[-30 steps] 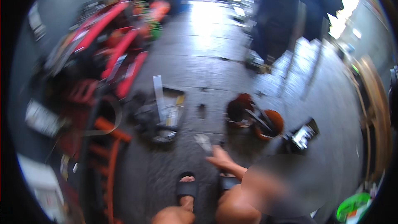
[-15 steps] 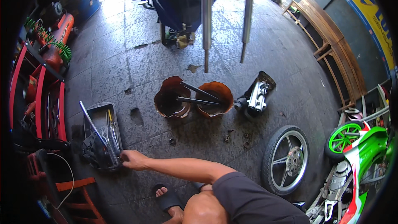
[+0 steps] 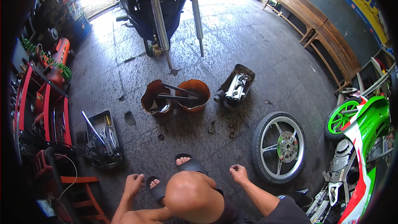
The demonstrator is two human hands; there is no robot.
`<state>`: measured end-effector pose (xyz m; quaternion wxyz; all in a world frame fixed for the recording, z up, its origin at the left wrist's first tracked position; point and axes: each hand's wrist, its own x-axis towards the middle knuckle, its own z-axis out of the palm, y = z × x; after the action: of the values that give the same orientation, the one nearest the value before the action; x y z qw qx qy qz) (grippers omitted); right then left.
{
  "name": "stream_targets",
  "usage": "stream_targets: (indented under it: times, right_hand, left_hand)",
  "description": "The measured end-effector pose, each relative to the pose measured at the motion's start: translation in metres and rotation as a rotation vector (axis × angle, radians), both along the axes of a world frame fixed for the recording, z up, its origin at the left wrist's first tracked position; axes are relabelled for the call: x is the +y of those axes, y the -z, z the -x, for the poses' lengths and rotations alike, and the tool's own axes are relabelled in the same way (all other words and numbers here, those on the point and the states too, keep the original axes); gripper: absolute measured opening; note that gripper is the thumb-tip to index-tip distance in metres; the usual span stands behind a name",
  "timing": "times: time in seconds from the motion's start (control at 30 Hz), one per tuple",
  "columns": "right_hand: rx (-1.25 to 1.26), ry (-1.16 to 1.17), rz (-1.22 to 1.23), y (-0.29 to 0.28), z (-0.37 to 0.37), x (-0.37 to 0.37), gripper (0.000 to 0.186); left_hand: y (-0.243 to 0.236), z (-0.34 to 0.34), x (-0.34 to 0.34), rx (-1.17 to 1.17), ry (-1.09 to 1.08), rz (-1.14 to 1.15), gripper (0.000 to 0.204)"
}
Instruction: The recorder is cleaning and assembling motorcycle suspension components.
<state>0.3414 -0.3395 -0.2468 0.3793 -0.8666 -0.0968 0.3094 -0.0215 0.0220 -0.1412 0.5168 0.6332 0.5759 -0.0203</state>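
Observation:
My left hand (image 3: 134, 182) is low in the picture beside my sandalled foot, fingers curled; I cannot make out anything in it. Near the wheel (image 3: 278, 147) with its brake disc is my right hand (image 3: 238, 174), thumb and fingers drawn together, any small thing between them too small to name. A tray of tools (image 3: 103, 137) lies at left. Ahead are two rusty containers (image 3: 192, 108) with dark rods across them, a dark bin of silver tubes (image 3: 237, 87), and several small fittings (image 3: 211, 129) on the floor.
A dark motorcycle body (image 3: 137, 0) with two fork tubes stands ahead. Along the left are red tool shelves (image 3: 25, 99), an orange compressor tank (image 3: 62, 62) and an orange rack (image 3: 83, 199). At right are a wooden bench (image 3: 315, 25) and green-white bike parts (image 3: 369, 120).
My right hand has left the tool tray and moved right toward the wheel. My left hand has come into sight beside my foot. The view has also shifted.

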Motion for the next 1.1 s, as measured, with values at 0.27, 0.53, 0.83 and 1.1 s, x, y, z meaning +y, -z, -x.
stream_targets:
  times: [0.27, 0.53, 0.83, 1.1]
  right_hand:
    - [0.121, -0.052, 0.048, -0.02, 0.019, 0.011, 0.026]
    - [0.012, -0.229, 0.016, 0.005, 0.044, 0.035, 0.031]
    - [0.052, -0.308, 0.01, -0.003, 0.048, 0.029, 0.032]
    - [0.047, -0.257, -0.296, 0.016, 0.032, 0.035, 0.025]
  left_hand:
    - [-0.11, -0.059, -0.054, 0.098, 0.313, 0.18, 0.046]
    - [-0.19, -0.196, -0.106, -0.076, 0.246, 0.309, 0.035]
    - [-0.193, 0.032, -0.098, -0.045, 0.333, -0.072, 0.032]
    - [-0.199, 0.005, -0.097, -0.236, 0.445, 0.08, 0.031]
